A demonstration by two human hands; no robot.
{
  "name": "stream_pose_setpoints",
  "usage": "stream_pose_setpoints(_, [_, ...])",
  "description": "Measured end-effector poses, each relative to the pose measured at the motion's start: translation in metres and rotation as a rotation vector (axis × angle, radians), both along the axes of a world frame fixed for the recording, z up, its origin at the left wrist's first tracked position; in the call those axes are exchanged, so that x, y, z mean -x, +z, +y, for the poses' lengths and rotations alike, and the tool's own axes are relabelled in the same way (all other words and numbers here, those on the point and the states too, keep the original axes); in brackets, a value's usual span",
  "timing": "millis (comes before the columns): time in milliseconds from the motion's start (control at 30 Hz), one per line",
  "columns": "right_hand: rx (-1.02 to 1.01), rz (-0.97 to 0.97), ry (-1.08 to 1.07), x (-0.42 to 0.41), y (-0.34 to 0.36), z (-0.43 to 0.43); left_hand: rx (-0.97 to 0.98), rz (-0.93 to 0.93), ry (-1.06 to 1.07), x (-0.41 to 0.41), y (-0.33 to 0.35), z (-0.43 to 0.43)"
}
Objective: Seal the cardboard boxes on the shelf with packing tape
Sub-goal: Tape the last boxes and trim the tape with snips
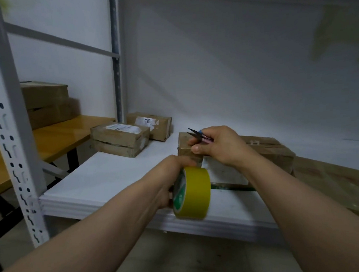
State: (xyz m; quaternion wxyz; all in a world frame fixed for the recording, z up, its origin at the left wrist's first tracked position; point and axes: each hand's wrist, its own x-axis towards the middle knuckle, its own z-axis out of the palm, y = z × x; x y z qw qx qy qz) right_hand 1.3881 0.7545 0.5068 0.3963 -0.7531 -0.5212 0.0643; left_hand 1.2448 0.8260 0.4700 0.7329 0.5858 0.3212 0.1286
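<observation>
Left hand (169, 179) grips yellow tape roll (194, 190) just below cardboard box (267, 148) near corner, where right hand (220, 145) holds small scissors (194, 132)

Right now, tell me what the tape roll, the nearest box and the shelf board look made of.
Tape roll: yellow, slightly glossy, probably plastic film. Box: matte brown cardboard, scuffed, creased. Shelf board: smooth white, possibly laminate; layered edge visible.
</observation>
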Motion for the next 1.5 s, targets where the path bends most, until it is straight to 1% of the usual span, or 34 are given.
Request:
stream_pose_setpoints(67, [-0.026,0.032,0.007,0.0,0.002,-0.003,0.099,0.011,0.004,0.001,0.005,0.002])
stream_pose_setpoints(133, [-0.175,0.041,-0.053,0.003,0.005,-0.015,0.17,0.006,-0.024,-0.001,0.01,0.0])
stream_pose_setpoints(167, [-0.215,-0.064,-0.123,0.0,0.005,-0.024,0.182,0.003,-0.035,-0.002,0.011,0.0])
stream_pose_setpoints(200, [-0.154,-0.255,-0.194,-0.004,0.005,-0.033,0.193,-0.004,-0.034,-0.004,0.011,0.001])
stream_pose_setpoints(267, [0.117,-0.719,-0.311,-0.009,-0.002,-0.052,0.222,-0.023,-0.03,-0.003,0.01,0.002])
stream_pose_setpoints(300, [0.188,-0.882,-0.343,-0.013,-0.007,-0.057,0.237,-0.029,-0.026,-0.003,0.011,0.002])
stream_pose_setpoints(367, [0.144,-1.023,-0.312,-0.016,-0.017,-0.06,0.257,-0.04,-0.026,-0.004,0.01,0.003])
stream_pose_setpoints(500, [0.053,-1.199,-0.225,-0.012,-0.026,-0.049,0.236,-0.03,-0.046,-0.004,0.008,0.002])
stream_pose_setpoints(633, [-0.08,-1.304,-0.211,-0.007,-0.027,-0.038,0.179,0.025,-0.012,-0.001,0.011,0.001])
stream_pose_setpoints(700, [-0.14,-1.326,-0.191,-0.01,-0.029,-0.037,0.175,0.039,-0.004,-0.001,0.011,0.001])
stream_pose_setpoints(867, [-0.182,-1.315,-0.183,-0.016,-0.031,-0.044,0.172,0.047,-0.021,-0.003,0.011,0.004])
stream_pose_setpoints(1000, [-0.183,-1.375,-0.193,-0.013,-0.033,-0.037,0.19,0.04,-0.058,-0.002,0.011,0.005])
stream_pose_setpoints(1100, [-0.201,-1.403,-0.162,-0.009,-0.035,-0.028,0.186,0.035,-0.053,-0.002,0.011,0.004])
stream_pose_setpoints(1200, [-0.218,-1.402,-0.114,-0.006,-0.034,-0.022,0.167,0.051,-0.062,-0.003,0.009,0.009])
stream_pose_setpoints(1300, [-0.168,-1.369,-0.056,-0.012,-0.03,-0.035,0.138,0.061,-0.076,-0.003,0.009,0.013])
stream_pose_setpoints(1333, [-0.137,-1.304,-0.068,-0.013,-0.025,-0.043,0.143,0.053,-0.083,-0.003,0.009,0.013])
stream_pose_setpoints(1367, [-0.114,-1.192,-0.104,-0.011,-0.018,-0.05,0.156,0.034,-0.086,-0.003,0.009,0.015])
stream_pose_setpoints(1467, [-0.137,-0.723,-0.259,0.006,0.005,-0.046,0.149,0.059,-0.099,-0.007,0.008,0.017])
stream_pose_setpoints(1500, [-0.095,-0.636,-0.279,0.009,0.01,-0.037,0.152,0.068,-0.107,-0.008,0.008,0.017])
